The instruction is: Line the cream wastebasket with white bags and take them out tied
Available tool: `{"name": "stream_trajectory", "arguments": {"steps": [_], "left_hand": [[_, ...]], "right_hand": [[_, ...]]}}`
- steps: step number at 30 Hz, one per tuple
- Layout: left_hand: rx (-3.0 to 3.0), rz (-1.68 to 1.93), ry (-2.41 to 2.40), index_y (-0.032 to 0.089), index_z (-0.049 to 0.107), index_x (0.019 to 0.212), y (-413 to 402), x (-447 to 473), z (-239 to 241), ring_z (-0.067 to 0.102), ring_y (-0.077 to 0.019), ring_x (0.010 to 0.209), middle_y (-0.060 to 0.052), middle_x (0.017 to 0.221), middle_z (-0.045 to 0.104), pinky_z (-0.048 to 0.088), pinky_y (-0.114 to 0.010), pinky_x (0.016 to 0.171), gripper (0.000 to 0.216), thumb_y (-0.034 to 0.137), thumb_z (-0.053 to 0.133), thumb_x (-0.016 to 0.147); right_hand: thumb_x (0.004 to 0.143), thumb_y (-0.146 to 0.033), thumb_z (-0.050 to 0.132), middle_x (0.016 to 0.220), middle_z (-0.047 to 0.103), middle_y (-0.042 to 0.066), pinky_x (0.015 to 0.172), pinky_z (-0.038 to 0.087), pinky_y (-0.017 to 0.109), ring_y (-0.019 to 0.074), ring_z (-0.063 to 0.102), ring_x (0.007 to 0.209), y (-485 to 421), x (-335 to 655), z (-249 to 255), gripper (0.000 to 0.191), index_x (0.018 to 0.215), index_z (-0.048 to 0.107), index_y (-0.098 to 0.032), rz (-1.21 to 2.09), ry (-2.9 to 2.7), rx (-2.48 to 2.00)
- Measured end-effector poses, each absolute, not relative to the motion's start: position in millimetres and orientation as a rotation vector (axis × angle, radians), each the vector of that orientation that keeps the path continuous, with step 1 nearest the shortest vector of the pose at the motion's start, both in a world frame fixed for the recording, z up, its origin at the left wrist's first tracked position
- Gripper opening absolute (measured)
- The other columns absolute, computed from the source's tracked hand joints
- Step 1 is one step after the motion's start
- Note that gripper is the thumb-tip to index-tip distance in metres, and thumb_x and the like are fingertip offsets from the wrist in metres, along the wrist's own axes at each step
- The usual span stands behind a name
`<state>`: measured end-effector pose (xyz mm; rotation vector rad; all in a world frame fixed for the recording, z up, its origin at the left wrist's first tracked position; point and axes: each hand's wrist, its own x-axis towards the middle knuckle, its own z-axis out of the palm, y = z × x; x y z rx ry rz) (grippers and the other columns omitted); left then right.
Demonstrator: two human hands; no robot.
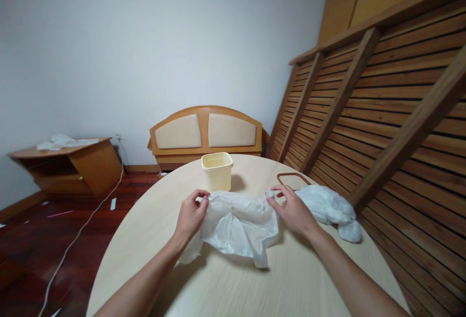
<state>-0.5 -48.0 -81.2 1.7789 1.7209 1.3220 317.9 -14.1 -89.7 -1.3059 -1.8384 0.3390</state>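
A crinkled white plastic bag [238, 227] is stretched between my two hands over the round table. My left hand [192, 212] pinches its upper left corner between thumb and fingers. At the upper right corner, my right hand [291, 210] grips the bag's edge with thumb and fingertips. The lower edge of the bag hangs uneven just above or on the tabletop; contact there is hard to make out. Just beyond the bag stands a pale yellow square plastic bin [217, 174], upright with its mouth upward.
On the round table [225, 292], a bundled light grey-white cloth item [327, 208] lies to the right beside a brown loop handle [293, 177]. Wooden slats [349, 118] lean at the right. A headboard [206, 132] stands behind; a low cabinet [94, 166] and a cable [82, 234] are left.
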Motion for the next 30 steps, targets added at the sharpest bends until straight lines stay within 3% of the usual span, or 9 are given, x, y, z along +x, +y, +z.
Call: {"name": "stream_trajectory", "arguments": {"steps": [4,8,10,14,19,22,25,30], "left_hand": [[1.824,1.164,1.912,0.02,0.068,0.093,-42,-11,-84,0.065,-0.0174,0.066,-0.004,0.088,0.075,0.046,-0.027,0.061,0.024,0.03,0.047,0.087],[1.912,0.992,2.056,0.021,0.069,0.08,-40,-21,-86,0.066,-0.0232,0.071,-0.005,0.078,0.073,0.045,-0.03,0.065,0.014,0.023,0.055,0.08],[1.978,0.955,2.083,0.02,0.069,0.08,-41,-22,-84,0.067,-0.0259,0.081,-0.008,0.083,0.073,0.048,-0.033,0.072,0.013,0.02,0.055,0.08],[2.305,1.085,1.879,0.018,0.067,0.106,-51,-12,-77,0.063,-0.0266,0.108,-0.011,0.113,0.07,0.048,-0.039,0.095,0.027,0.014,0.052,0.084],[2.846,1.018,1.233,0.022,0.057,0.133,-68,15,-81,0.057,-0.0285,0.125,-0.012,0.139,0.06,0.049,-0.045,0.104,0.044,0.024,0.062,0.089],[2.874,0.866,1.232,0.024,0.058,0.133,-67,23,-92,0.065,-0.0289,0.114,-0.01,0.128,0.069,0.054,-0.045,0.094,0.045,0.023,0.066,0.089],[2.752,0.833,1.354,0.024,0.069,0.111,-60,19,-99,0.071,-0.0257,0.098,-0.007,0.107,0.076,0.056,-0.04,0.085,0.024,0.016,0.057,0.092],[2.244,1.162,1.545,0.02,0.072,0.096,-51,3,-89,0.071,-0.0204,0.077,-0.006,0.091,0.077,0.055,-0.03,0.07,0.021,0.026,0.052,0.092]], "right_hand": [[0.095,-0.049,0.052,0.114,0.066,0.009,0.079,0.051,0.035,0.0221,0.065,0.09,-21,311,-88,0.033,0.112,0.061,-0.022,0.399,-1.925,-1.312],[0.093,-0.049,0.056,0.11,0.069,0.007,0.075,0.049,0.032,0.019,0.066,0.079,-28,306,-87,0.036,0.118,0.059,-0.022,0.479,-1.992,-1.332],[0.092,-0.045,0.059,0.101,0.071,0.005,0.069,0.046,0.031,0.0177,0.064,0.072,-31,303,-88,0.035,0.119,0.059,-0.022,0.489,-2.016,-1.358],[0.085,-0.023,0.058,0.089,0.07,0.002,0.065,0.043,0.028,0.0179,0.064,0.07,-34,295,-90,0.055,0.139,0.047,-0.021,0.548,-2.015,-1.349],[0.079,-0.015,0.056,0.092,0.07,0.001,0.073,0.046,0.029,0.0182,0.064,0.079,-41,285,-89,0.072,0.148,0.035,-0.022,0.63,-1.974,-1.174],[0.079,-0.013,0.056,0.094,0.069,0.001,0.08,0.047,0.03,0.0181,0.063,0.084,-46,282,-85,0.076,0.151,0.031,-0.021,0.639,-1.994,-1.075],[0.08,-0.013,0.055,0.094,0.068,0.001,0.085,0.047,0.032,0.018,0.063,0.087,-46,284,-82,0.076,0.151,0.029,-0.021,0.612,-2.005,-1.033],[0.084,-0.016,0.053,0.105,0.068,0.003,0.087,0.048,0.034,0.0182,0.064,0.09,-39,294,-83,0.069,0.149,0.03,-0.022,0.539,-1.947,-1.066]]}}
